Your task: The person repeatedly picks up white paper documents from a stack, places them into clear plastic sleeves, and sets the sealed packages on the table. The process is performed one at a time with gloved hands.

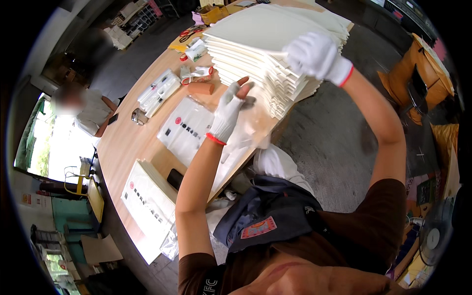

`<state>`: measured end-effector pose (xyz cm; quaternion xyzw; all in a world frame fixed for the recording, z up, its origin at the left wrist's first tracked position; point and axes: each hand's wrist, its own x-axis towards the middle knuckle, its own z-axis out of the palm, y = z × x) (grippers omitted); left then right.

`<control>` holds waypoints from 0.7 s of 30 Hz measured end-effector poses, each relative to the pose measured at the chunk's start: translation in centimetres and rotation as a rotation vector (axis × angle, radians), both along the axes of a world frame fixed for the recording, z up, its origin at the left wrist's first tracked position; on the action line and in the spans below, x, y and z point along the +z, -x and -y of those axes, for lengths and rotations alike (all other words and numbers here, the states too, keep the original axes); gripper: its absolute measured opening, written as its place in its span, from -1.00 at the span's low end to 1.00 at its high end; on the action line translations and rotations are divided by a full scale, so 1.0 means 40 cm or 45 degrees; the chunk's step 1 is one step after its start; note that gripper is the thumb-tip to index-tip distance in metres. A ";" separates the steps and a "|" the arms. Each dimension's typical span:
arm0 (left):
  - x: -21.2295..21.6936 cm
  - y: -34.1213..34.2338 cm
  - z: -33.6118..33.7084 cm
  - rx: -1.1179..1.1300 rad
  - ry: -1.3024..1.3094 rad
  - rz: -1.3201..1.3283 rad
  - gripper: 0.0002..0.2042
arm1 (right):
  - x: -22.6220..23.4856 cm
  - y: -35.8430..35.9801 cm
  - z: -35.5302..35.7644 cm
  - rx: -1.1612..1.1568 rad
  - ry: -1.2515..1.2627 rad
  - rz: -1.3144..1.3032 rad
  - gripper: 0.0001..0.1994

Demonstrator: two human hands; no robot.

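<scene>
My left hand [229,114], in a white glove with bare fingertips and a red cuff, is raised above the table beside the stack. Its fingers are apart and it holds nothing. My right hand [314,58], also gloved, is closed at the near right corner of a tall stack of white folded sheets [265,27]. Its fingertips are turned away, so what they grip is hidden. Below my left hand lie a clear plastic bag [246,135] and flat white printed bags [183,129].
A second pile of printed white bags [147,196] lies near a black phone [174,179]. Along the table [118,147] are a brown block [201,88], a tape roll [139,117], a white plastic case [160,91] and scissors [189,34]. A person [93,110] is at the left.
</scene>
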<state>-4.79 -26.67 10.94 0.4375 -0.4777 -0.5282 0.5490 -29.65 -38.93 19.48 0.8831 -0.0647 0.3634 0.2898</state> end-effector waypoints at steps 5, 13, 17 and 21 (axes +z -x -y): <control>0.093 0.010 0.004 0.312 -0.438 -0.208 -0.67 | -0.030 -0.097 -0.333 0.179 -0.453 -0.202 -0.67; 0.181 -0.190 -0.182 0.199 -0.362 0.701 -0.65 | -0.228 -0.033 -0.184 0.453 -2.024 0.662 -0.42; 0.063 -0.018 -0.260 0.304 0.057 1.406 -0.51 | -0.257 -0.181 -0.316 0.348 -1.866 0.462 -0.23; -0.049 0.071 -0.316 0.293 0.293 1.442 -0.34 | -0.306 -0.232 -0.349 -0.009 -1.961 0.510 -0.54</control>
